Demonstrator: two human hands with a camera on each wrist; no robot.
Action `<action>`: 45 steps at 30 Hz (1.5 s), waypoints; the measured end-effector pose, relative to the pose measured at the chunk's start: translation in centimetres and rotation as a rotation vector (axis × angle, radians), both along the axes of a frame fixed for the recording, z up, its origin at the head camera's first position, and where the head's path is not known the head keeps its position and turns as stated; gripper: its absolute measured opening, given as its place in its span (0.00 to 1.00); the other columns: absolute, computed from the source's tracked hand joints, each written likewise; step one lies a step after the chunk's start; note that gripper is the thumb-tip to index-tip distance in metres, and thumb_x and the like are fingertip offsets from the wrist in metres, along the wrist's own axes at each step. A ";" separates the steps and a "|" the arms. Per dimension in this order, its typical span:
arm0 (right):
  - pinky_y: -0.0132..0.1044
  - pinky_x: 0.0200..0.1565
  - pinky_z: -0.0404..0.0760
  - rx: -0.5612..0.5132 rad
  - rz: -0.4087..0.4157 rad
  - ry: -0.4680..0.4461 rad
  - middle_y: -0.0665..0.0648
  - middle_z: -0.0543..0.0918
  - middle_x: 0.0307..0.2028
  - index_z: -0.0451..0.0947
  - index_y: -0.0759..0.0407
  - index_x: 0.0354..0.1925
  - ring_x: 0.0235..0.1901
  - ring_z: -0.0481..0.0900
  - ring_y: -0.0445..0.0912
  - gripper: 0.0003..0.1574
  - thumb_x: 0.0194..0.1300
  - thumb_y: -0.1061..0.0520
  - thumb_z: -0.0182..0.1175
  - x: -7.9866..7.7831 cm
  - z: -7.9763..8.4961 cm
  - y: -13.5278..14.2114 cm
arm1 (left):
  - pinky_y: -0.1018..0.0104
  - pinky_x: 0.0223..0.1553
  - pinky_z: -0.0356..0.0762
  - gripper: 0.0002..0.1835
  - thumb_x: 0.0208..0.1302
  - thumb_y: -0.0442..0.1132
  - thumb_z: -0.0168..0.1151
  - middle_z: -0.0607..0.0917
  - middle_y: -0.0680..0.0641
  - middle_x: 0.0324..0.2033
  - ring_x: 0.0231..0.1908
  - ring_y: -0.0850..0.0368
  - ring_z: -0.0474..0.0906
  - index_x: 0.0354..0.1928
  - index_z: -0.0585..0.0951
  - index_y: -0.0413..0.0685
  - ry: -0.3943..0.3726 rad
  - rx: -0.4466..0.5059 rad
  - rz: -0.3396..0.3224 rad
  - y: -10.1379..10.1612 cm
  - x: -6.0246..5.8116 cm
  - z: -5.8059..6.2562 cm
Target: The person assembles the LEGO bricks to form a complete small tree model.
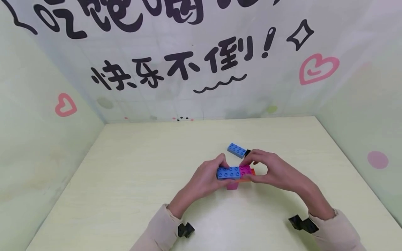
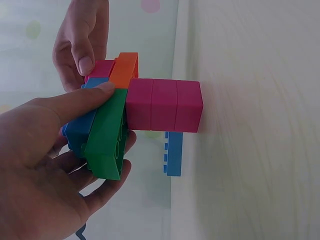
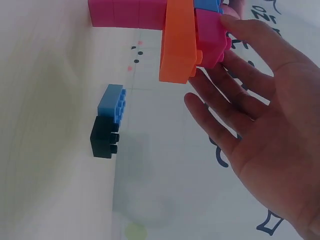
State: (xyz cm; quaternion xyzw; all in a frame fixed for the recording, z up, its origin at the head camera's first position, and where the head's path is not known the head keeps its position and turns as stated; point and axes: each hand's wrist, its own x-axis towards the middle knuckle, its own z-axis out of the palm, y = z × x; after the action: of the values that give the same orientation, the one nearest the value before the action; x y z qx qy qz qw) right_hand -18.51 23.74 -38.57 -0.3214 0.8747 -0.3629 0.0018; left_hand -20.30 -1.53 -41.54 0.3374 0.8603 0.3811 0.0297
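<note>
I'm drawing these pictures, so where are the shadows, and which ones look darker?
Head view: brightest, with a soft shadow on the table near the right hand; left wrist view: dimmer and greyish, but the brick build has clear edges; right wrist view: dim too, with a faint shadow on the table and the black brick looking very dark.

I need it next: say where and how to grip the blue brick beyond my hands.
Pinch the blue brick across its long sides near the left end, probably best from above: it lies studs up, with the black brick at its right end.
</note>
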 end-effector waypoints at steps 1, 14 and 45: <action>0.35 0.42 0.79 -0.008 0.001 -0.008 0.41 0.79 0.41 0.80 0.45 0.47 0.41 0.77 0.40 0.20 0.56 0.53 0.74 0.1 -0.1 0.0 | 0.73 0.32 0.74 0.22 0.54 0.45 0.76 0.83 0.56 0.36 0.32 0.64 0.75 0.40 0.70 0.55 -0.001 -0.001 -0.001 0.0 0.0 -0.1; 0.34 0.40 0.80 -0.052 0.022 -0.021 0.44 0.80 0.41 0.82 0.48 0.46 0.39 0.77 0.41 0.19 0.56 0.57 0.74 0.2 -0.4 -0.3 | 0.72 0.32 0.74 0.21 0.54 0.45 0.76 0.84 0.54 0.38 0.33 0.63 0.76 0.40 0.71 0.54 -0.006 -0.021 -0.005 0.0 0.1 0.0; 0.49 0.42 0.78 0.340 -0.259 0.060 0.54 0.82 0.38 0.82 0.61 0.48 0.38 0.77 0.50 0.27 0.56 0.47 0.74 -9.0 -4.4 -1.2 | 0.75 0.37 0.73 0.19 0.50 0.50 0.78 0.83 0.63 0.37 0.36 0.69 0.75 0.44 0.84 0.57 -0.119 0.032 0.060 -0.6 -0.4 -1.0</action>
State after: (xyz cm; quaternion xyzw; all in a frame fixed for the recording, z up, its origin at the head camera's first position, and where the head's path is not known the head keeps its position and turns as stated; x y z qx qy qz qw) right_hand -27.49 22.49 -42.98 -0.2118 0.9570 -0.1977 -0.0168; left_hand -20.72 -2.14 -42.57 0.2887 0.8604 0.4150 0.0642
